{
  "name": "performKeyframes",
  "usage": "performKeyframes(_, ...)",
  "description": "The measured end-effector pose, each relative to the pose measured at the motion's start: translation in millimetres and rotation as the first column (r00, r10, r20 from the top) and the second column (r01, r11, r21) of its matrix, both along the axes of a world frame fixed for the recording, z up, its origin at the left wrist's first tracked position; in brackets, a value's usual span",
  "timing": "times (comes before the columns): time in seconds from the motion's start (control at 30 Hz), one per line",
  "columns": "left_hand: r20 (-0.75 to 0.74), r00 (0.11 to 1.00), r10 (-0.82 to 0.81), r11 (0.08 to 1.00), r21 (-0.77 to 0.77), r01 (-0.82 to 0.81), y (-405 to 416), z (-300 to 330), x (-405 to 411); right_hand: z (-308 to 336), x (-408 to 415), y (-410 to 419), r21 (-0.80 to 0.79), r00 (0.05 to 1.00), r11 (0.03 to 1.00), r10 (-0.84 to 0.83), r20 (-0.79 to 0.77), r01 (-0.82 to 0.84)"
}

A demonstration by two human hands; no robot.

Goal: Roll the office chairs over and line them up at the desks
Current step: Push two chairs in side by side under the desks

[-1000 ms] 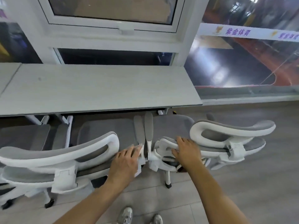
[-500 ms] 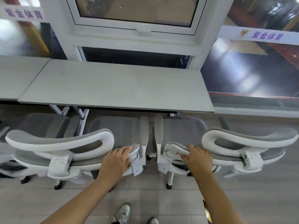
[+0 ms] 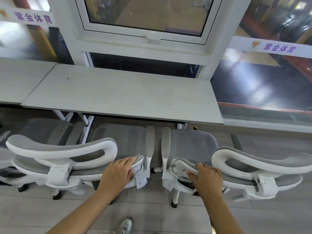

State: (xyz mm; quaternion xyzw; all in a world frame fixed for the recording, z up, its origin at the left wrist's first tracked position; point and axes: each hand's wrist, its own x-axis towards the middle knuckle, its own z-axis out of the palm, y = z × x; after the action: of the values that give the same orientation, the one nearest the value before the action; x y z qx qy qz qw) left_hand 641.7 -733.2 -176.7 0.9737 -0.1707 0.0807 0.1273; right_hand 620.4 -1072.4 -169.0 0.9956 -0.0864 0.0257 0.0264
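Observation:
Two white-framed office chairs with grey mesh stand side by side, facing a pale grey desk (image 3: 121,95). Their seats reach under its front edge. My left hand (image 3: 118,173) grips the right end of the left chair's (image 3: 64,152) backrest. On the right chair (image 3: 260,161), my right hand (image 3: 206,179) grips the left end of the backrest. The two inner armrests stand close together with a narrow gap between them.
A third grey chair (image 3: 42,130) sits further left, at a neighbouring desk (image 3: 20,80). Behind the desks rises a white-framed window wall (image 3: 148,48). Grey tiled floor (image 3: 168,215) lies around my shoe (image 3: 124,227), and bare floor extends to the right of the desk.
The view has shifted to the right and tilted up. The chairs have moved a little further toward the desk. Both hands have kept their hold on the backrests.

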Motion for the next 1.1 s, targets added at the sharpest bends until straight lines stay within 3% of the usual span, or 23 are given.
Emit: performKeyframes(1.1, -0.122, 0.992, 0.018, 1.000, 0.013, -0.016, 7.0, 4.5, -3.7, -0.5, -10.3, 5.1, 0.055, 0.998, 0.998, -0.012, 0.058, 0.009)
